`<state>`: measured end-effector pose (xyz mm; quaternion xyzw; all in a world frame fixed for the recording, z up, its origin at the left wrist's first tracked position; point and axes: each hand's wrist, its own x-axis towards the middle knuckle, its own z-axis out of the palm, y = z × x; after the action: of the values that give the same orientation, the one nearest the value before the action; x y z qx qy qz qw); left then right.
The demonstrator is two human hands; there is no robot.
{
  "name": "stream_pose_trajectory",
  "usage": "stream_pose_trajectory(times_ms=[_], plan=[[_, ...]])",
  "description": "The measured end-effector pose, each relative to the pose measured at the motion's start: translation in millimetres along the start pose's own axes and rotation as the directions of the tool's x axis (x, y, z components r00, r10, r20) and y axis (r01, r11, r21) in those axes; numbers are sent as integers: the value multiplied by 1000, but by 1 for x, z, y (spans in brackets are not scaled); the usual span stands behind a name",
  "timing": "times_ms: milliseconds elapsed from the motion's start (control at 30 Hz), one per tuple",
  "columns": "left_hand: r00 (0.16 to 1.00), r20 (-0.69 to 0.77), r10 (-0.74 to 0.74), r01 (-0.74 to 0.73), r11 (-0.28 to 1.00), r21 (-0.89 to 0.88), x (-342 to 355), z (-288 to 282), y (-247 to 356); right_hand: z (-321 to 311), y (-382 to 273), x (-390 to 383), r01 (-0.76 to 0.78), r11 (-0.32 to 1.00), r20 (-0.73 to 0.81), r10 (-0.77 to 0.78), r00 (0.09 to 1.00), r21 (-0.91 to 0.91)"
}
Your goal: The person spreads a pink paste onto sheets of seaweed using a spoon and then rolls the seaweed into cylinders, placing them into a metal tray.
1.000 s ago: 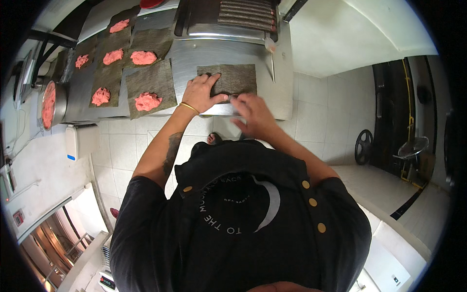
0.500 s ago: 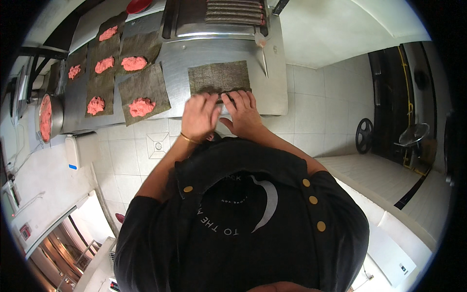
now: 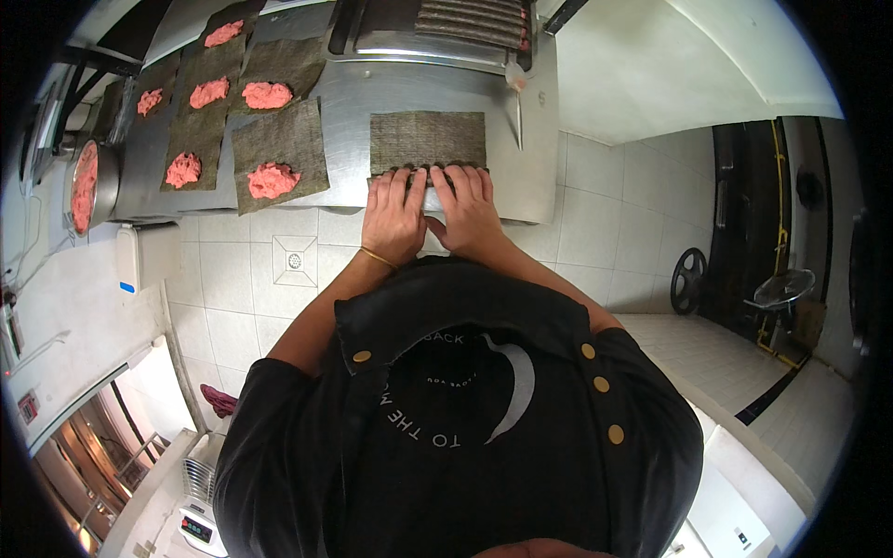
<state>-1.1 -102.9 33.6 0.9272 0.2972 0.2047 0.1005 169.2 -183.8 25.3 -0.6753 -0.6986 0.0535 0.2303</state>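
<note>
Dark sheet: flat on the bench, upper centre of the frame; the sheet has its visible long axis running left to right.
Rolled edge: along the sheet's lower side, parallel to that axis.
Hands: left and right side by side, fingers over the rolled edge, pointing to the frame's top; cannot tell whether they grip underneath.
Finished rolls: top centre-right, lengthwise left to right, in a tray.
</note>
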Motion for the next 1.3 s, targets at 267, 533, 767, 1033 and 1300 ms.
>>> stream_pose_trajectory(times_ms=[267,533,767,1033,1300], plan=[[999,38,17,-17,1000,-14,10,-5,2,3,-1,4,-23,1000,-17,23,1000,-18],[998,69,14,-10,998,-66,9,-3,0,-6,-6,1,-67,998,-53,67,996,-10],[997,46,60,-56,994,-91,0,-12,-5,-11,2,-18,-106,994,-53,105,993,-17],[995,72,63,-56,995,-85,-19,-12,-13,-12,-2,-17,-145,980,-62,138,989,-136],[997,64,39,-35,997,-68,-3,-11,-6,-14,4,-12,-74,994,-61,69,996,-80]])
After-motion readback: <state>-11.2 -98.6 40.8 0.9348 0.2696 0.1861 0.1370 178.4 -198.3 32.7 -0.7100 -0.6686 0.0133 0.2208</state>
